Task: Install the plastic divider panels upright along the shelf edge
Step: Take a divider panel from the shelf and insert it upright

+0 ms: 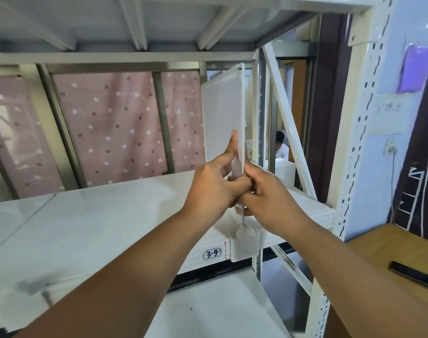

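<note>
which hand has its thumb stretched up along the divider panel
The left hand: its thumb lies straight up the divider panel. The right hand grips lower, fingers curled.

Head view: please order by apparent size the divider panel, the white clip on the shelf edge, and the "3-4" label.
1. divider panel
2. white clip
3. "3-4" label
The panel stretches farther back; the order stays clear.

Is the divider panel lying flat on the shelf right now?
No, the divider panel stands upright above the shelf edge, gripped near its bottom by the left hand and right hand.
</note>
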The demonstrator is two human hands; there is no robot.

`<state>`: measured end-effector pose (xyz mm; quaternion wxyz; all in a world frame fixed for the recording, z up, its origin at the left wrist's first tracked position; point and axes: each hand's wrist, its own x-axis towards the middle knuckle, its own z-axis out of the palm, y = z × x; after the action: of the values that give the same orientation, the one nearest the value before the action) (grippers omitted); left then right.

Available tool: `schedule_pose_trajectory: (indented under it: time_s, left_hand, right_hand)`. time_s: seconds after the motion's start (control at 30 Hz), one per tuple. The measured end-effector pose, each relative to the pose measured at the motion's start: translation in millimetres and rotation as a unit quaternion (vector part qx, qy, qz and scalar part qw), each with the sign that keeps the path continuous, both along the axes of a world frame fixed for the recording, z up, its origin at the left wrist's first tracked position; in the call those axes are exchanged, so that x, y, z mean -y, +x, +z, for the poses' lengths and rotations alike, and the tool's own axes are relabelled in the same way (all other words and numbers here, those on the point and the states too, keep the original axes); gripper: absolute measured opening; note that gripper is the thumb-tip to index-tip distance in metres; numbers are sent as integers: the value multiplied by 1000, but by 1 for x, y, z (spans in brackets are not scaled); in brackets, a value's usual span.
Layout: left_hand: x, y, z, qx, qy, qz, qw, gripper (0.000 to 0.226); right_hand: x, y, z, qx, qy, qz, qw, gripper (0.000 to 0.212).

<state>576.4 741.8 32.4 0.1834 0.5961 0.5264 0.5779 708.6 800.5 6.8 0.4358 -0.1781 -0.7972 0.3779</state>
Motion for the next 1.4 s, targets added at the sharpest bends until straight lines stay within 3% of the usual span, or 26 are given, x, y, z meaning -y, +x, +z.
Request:
schedule_pose_trajectory:
  time_s: [0.57, 0.7, 0.87, 0.97, 1.07, 1.13, 1.23, 1.4]
  left_hand:
    - [-7, -3, -4, -41, 0, 0, 999, 92]
    - [-2, -1, 1, -58, -17, 0, 998, 93]
    - [5, -5, 9, -75, -55, -14, 996, 96]
    - [14, -18, 13, -111, -84, -30, 990, 95]
    - [25, -49, 18, -166, -69, 1, 984, 92]
    - [33, -78, 21, -217, -73, 36, 973, 91]
    - [47, -121, 26, -273, -124, 65, 952, 92]
    - [83, -188, 44, -330, -186, 104, 920, 95]
  right_hand:
    - [20, -2, 3, -9, -46, -54, 997, 47]
    - [31, -5, 5, -20, -76, -79, 994, 69]
    - [49, -14, 8, -35, -99, -143, 984, 65]
    - [72, -24, 8, 17, -10, -305, 952, 56]
    - [95, -29, 13, 59, 236, -515, 822, 49]
    - [107, -39, 23, 76, 340, -526, 775, 45]
    - [118, -64, 38, 122, 356, -497, 782, 45]
    - [122, -116, 57, 241, 323, -399, 824, 55]
